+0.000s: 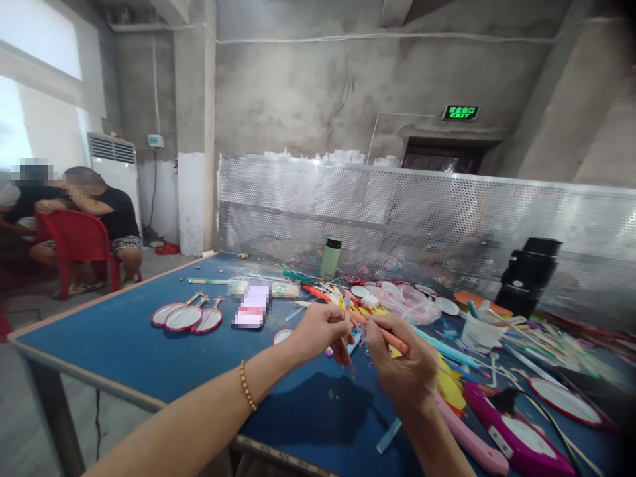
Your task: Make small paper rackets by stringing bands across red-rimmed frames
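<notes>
My left hand [325, 328], with a gold bead bracelet on the wrist, is closed in a pinch on a small pale strip [348, 303] that stands up from the fingertips. My right hand [405, 358] is wrapped round an orange pen-like tool [395, 339], whose tip points left toward the strip; what kind of tool it is does not show clearly. Both hands are close together above the blue table [278, 411]. Behind them lies a heap of pink-and-white round pieces [402, 298] and coloured strips. A small white round piece [283, 336] is partly hidden by my left wrist.
Three red-rimmed round paddles [183, 318] and a phone [252, 305] lie left. A green bottle [330, 257] stands before the perforated metal screen [288, 199]. Rightward are a white cup [481, 334], a purple device [517, 430] and a pink handle [470, 437]. Two people sit far left.
</notes>
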`<state>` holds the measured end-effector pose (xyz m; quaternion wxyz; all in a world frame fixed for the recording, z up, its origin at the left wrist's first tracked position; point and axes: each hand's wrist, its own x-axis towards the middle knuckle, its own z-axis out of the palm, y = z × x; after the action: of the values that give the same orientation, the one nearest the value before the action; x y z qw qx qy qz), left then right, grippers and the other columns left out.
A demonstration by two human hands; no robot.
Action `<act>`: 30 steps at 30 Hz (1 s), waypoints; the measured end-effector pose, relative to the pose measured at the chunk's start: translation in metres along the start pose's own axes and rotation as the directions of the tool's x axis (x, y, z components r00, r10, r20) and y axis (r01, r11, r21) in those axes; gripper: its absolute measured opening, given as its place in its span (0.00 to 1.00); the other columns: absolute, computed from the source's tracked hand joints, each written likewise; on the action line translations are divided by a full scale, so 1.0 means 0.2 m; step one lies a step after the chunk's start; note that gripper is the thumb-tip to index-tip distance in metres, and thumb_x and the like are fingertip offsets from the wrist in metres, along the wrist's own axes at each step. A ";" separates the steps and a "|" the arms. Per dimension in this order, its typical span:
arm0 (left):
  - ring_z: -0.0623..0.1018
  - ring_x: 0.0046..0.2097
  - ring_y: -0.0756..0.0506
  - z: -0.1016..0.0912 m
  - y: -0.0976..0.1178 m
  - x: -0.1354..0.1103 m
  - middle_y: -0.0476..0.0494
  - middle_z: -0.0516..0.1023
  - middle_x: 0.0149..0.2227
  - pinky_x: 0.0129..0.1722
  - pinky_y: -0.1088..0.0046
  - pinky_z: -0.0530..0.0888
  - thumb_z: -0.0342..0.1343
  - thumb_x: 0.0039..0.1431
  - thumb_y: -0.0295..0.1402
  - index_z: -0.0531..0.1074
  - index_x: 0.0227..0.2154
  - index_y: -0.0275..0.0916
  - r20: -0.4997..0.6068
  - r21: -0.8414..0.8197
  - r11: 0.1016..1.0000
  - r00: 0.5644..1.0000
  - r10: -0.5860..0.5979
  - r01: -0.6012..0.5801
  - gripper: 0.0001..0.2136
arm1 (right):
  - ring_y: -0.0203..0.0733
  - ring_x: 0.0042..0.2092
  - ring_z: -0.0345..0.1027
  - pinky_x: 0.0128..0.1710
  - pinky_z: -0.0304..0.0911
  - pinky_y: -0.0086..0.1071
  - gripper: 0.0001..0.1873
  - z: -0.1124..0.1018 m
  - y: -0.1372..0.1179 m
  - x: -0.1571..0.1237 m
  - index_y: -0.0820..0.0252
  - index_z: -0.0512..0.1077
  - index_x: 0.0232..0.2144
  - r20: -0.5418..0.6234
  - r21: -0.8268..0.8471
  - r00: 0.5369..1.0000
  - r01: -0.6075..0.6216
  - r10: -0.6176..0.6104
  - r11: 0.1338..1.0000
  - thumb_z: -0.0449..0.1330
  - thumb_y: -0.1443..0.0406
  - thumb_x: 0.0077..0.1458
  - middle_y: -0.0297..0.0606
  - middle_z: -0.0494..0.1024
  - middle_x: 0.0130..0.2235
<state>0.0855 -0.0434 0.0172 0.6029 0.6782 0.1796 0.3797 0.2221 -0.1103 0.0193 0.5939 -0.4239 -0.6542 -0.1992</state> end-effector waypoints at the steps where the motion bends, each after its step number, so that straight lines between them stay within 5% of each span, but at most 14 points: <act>1: 0.75 0.19 0.47 0.00 0.00 0.00 0.48 0.72 0.20 0.17 0.76 0.68 0.55 0.49 0.38 0.68 0.24 0.35 -0.002 0.003 1.000 1.000 -0.001 0.001 0.10 | 0.34 0.27 0.69 0.29 0.62 0.27 0.06 0.00 0.00 0.00 0.58 0.75 0.29 -0.006 -0.010 1.000 -0.005 0.005 1.000 0.59 0.67 0.57 0.31 0.76 0.26; 30: 0.75 0.19 0.48 0.00 -0.02 0.00 0.47 0.73 0.22 0.16 0.76 0.68 0.55 0.49 0.37 0.68 0.24 0.35 0.003 0.005 1.000 1.000 0.012 -0.012 0.09 | 0.33 0.26 0.68 0.28 0.62 0.26 0.06 -0.01 0.00 -0.01 0.57 0.75 0.30 -0.002 0.005 1.000 0.009 -0.009 1.000 0.59 0.67 0.57 0.30 0.76 0.26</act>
<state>0.0864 -0.0415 0.0142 0.5994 0.6814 0.1755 0.3817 0.2229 -0.1115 0.0178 0.5946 -0.4194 -0.6560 -0.2007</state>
